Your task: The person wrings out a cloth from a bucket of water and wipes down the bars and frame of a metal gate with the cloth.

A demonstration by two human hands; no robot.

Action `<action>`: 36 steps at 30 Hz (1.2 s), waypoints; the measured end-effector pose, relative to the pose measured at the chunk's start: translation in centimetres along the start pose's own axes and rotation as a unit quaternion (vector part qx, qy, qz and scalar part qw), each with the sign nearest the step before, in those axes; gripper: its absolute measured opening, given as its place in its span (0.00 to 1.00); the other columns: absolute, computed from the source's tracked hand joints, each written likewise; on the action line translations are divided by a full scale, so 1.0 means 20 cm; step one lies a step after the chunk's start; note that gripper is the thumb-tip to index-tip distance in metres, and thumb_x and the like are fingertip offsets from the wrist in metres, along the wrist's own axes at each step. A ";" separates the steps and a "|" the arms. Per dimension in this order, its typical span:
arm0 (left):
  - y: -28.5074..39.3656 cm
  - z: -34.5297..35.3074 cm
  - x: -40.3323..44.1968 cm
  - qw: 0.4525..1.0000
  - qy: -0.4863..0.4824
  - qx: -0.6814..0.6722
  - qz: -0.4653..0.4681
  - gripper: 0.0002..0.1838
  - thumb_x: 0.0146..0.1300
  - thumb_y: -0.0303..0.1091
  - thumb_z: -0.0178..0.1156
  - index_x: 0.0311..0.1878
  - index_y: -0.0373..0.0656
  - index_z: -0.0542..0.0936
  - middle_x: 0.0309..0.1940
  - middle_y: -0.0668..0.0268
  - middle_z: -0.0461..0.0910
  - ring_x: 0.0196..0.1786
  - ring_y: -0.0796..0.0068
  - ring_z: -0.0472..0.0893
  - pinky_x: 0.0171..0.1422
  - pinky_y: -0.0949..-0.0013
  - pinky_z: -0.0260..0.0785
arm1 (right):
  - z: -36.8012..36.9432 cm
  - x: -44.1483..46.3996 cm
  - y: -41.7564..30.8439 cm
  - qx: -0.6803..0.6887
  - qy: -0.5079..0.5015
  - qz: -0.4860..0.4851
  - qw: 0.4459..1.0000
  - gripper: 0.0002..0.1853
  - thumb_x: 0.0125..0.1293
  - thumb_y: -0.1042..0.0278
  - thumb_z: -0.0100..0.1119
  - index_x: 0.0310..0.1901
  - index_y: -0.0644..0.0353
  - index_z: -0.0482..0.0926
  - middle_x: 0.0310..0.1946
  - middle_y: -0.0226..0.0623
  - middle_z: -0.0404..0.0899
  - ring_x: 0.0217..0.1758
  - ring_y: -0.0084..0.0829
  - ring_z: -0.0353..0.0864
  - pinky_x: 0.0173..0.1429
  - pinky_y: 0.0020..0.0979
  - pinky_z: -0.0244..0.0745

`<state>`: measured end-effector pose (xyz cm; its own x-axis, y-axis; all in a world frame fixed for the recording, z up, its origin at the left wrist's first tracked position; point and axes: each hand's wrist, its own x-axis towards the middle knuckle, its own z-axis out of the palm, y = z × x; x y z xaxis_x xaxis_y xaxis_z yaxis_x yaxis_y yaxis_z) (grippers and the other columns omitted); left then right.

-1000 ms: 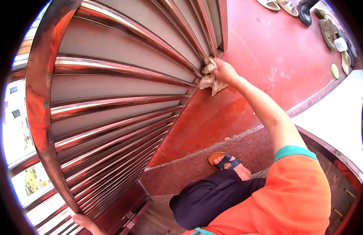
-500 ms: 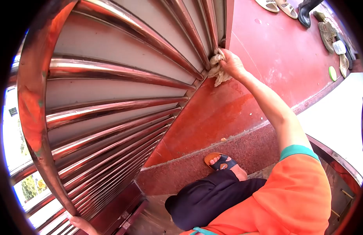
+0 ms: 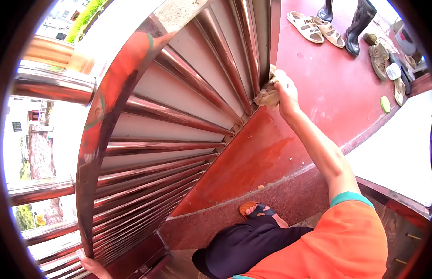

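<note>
My right hand (image 3: 288, 93) is closed around a crumpled, pale beige cloth (image 3: 267, 96). The cloth is bunched beside the lower end of a shiny metal bar (image 3: 244, 44), near the edge of the railing. At the lower left, my left hand (image 3: 94, 267) rests against the lower end of the curved metal handrail (image 3: 88, 204). Its thumb presses on the metal, while most of the other fingers are hidden. Several polished bars fan out between the handrail and the red floor (image 3: 239, 158), where a darker wet-looking patch shows below the cloth.
White slippers (image 3: 305, 28), black rubber boots (image 3: 359, 27) and worn shoes (image 3: 379, 60) stand at the upper right. A green oval object (image 3: 385, 104) lies near the floor's edge. My sandalled foot (image 3: 258, 210) is on the speckled step (image 3: 300, 195).
My right hand and the cloth have shifted right along the foot of the railing, and the cloth is more bunched up. The view has tilted, showing more handrail and footwear.
</note>
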<state>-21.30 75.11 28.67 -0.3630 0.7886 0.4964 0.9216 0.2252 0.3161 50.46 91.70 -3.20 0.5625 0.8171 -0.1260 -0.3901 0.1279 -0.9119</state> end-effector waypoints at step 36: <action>0.05 0.01 -0.05 0.999 0.051 0.011 -0.003 0.28 0.68 0.48 0.34 0.38 0.28 0.73 0.32 0.57 0.76 0.36 0.64 0.71 0.47 0.65 0.62 | -0.18 0.27 0.65 -0.284 -0.068 0.014 0.956 0.23 0.57 0.55 0.61 0.52 0.54 0.72 0.45 0.34 0.77 0.48 0.30 0.74 0.52 0.30 0.68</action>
<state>-20.01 74.74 28.27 -0.3795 0.7251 0.5746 0.9218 0.2432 0.3018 50.99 95.73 -17.14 0.4432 0.8859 -0.1373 0.0770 -0.1902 -0.9787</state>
